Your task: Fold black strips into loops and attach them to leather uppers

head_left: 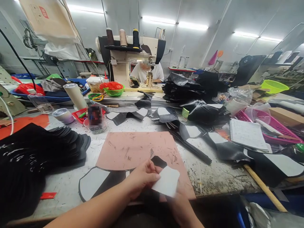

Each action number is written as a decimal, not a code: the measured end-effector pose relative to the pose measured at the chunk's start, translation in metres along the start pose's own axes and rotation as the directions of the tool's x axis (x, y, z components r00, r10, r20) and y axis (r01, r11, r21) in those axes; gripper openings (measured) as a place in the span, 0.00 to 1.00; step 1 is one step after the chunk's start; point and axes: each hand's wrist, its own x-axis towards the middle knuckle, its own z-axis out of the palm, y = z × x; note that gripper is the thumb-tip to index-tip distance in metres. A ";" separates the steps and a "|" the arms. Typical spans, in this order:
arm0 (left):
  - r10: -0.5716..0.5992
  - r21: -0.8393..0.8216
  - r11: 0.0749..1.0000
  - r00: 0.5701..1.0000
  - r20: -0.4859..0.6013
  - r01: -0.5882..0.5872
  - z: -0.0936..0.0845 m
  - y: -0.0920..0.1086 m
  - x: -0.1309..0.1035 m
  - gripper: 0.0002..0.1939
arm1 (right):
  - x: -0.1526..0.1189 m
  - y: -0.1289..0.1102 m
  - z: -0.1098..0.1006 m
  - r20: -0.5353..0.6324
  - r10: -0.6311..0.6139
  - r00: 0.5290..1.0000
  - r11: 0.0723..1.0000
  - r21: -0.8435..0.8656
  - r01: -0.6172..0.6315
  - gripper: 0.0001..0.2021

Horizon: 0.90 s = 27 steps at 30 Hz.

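Note:
A black piece [114, 180] with white patches lies over the front edge of a pink mat [140, 145]. My left hand [144, 175] is closed at its right part, thumb and fingers pinched together near the left edge of a white patch [167, 182]. A black tip [158, 161] shows just beyond the fingers. Below and to the right of the white patch is my right hand [179, 199], blurred, its fingers largely hidden behind the patch, so its grip cannot be made out.
Black pieces [59, 145] are stacked at the left. More patched pieces [218, 142] spread rightward beside a notebook [247, 134]. A wooden stick [266, 188] juts over the front edge. A sewing machine [133, 47] stands behind, with a person [158, 72] beyond it.

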 end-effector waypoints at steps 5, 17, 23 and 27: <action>0.047 0.242 0.970 0.997 -0.062 -0.031 -0.015 0.001 0.001 0.24 | 0.003 -0.007 -0.001 -0.053 0.034 0.998 0.996 0.078 -0.030 0.13; 0.049 0.625 0.781 0.997 -0.054 -0.005 -0.046 0.012 0.005 0.12 | 0.012 0.005 -0.011 -0.268 -0.012 0.963 0.982 -0.185 -0.040 0.13; 0.141 0.806 0.592 0.986 -0.089 -0.012 -0.055 0.012 0.036 0.11 | 0.022 -0.005 -0.015 -0.203 -0.217 0.955 0.791 -0.610 0.050 0.09; 0.180 0.874 0.485 0.981 -0.075 -0.022 -0.052 0.011 0.051 0.11 | 0.031 -0.008 -0.024 -0.184 -0.243 0.953 0.723 -0.689 0.051 0.08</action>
